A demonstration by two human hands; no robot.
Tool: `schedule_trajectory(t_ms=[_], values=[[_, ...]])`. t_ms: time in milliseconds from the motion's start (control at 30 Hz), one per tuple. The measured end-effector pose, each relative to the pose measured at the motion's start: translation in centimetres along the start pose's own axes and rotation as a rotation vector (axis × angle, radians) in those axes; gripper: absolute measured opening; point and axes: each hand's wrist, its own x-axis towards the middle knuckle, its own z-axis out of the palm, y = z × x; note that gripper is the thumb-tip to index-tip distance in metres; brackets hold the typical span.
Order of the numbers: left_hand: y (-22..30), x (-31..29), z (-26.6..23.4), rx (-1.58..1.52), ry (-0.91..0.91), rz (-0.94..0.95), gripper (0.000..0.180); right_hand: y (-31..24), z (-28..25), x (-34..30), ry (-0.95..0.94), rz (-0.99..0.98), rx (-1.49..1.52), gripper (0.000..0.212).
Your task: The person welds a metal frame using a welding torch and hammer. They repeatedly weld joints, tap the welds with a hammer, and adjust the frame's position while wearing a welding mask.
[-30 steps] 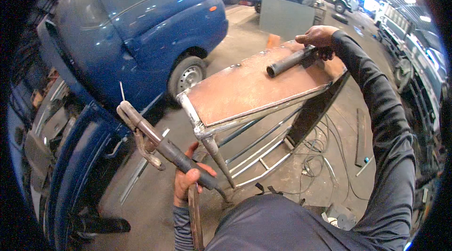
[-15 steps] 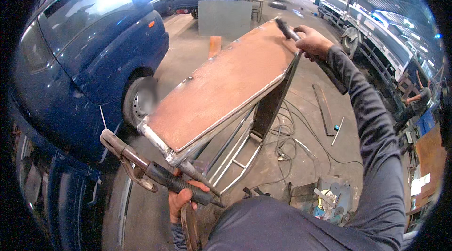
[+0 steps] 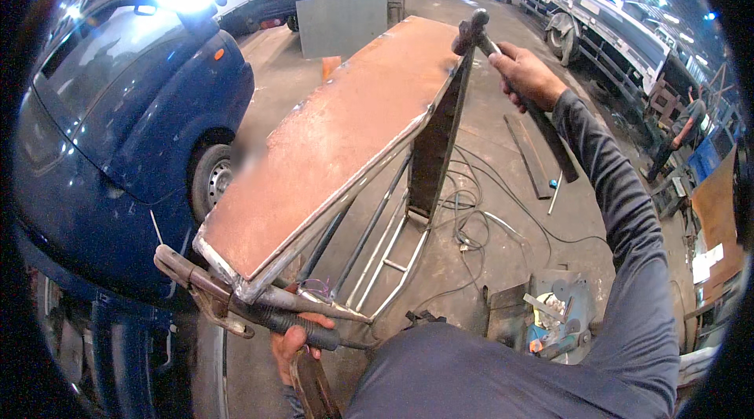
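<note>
My right hand (image 3: 528,73) is closed around the handle of a hammer (image 3: 475,26). Its head is at the far right corner of a rust-brown metal plate (image 3: 338,128); whether they touch I cannot tell. The plate lies sloping on a metal frame (image 3: 430,164), with weld spots along its edges. Down at the plate's near end, my left hand (image 3: 297,344) grips the black ribbed handle of a welding electrode holder (image 3: 275,320). A thin electrode (image 3: 155,227) sticks up from its jaw. Below that hand is a brown curved strip (image 3: 312,384), partly hidden.
A blue vehicle (image 3: 118,105) stands close on the left. Cables (image 3: 463,199) and a flat metal bar (image 3: 528,156) lie on the floor to the right. Near my right side is a box of tools (image 3: 561,313). Another person (image 3: 683,132) stands farther right, by a truck (image 3: 597,26).
The hammer head has shifted from over the plate's far corner to its right edge and turned more upright. My view has swung slightly right. Both hands keep their grips.
</note>
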Motion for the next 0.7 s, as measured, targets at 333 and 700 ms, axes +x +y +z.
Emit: schedule_trajectory(t_ms=[333, 700], values=[[-1.0, 0.0, -2.4, -0.033, -0.041, -0.090, 0.103, 2.6, 0.6, 1.6, 0.042, -0.025, 0.082, 0.050], [0.8, 0.2, -0.4, 0.099, 0.068, -0.145, 0.099, 3.2, -1.5, 4.4, 0.206, -0.137, 0.116, 0.051]])
